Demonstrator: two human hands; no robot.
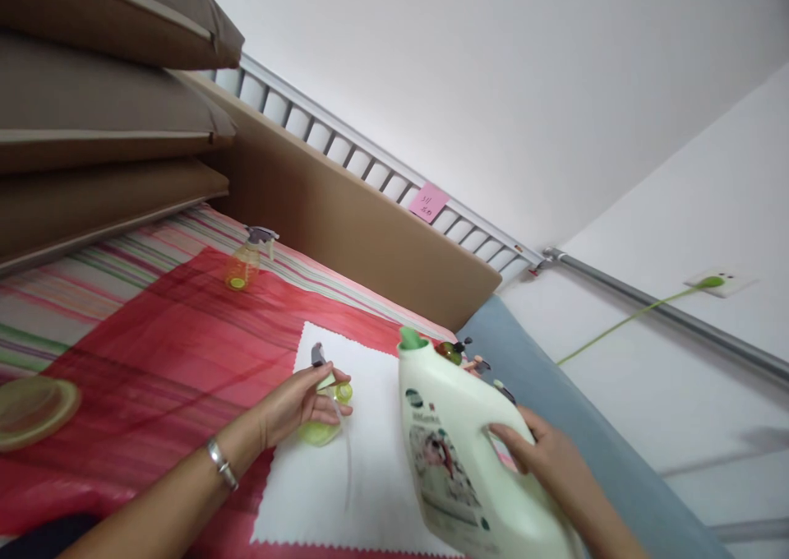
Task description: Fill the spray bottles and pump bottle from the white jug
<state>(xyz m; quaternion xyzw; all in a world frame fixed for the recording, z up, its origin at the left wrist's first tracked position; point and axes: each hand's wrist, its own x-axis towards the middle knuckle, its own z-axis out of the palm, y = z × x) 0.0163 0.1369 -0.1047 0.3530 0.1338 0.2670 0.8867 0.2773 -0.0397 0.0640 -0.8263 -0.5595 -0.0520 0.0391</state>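
Note:
My left hand (pixel 299 411) pinches a spray pump head (pixel 319 360), its thin clear dip tube (pixel 348 468) hanging down over the white scalloped-edged sheet (pixel 363 510). Just behind those fingers is a small yellow-green bottle (pixel 317 434), partly hidden by the hand. On the right, my right hand (pixel 546 448) is wrapped round the handle of a large pale green detergent jug (pixel 456 444). The jug tilts toward the left, with its green spout (pixel 412 339) at the top. A printed label covers its front.
Another spray bottle (pixel 245 265) stands on the red cloth (pixel 160 329). A round yellowish plastic piece (pixel 37 411) lies far left. Behind the jug's neck are a dark bottle (pixel 451 352) and other partly hidden items. Stacked brown cushions (pixel 104 99) and a brown panel (pixel 345 222) border the surface.

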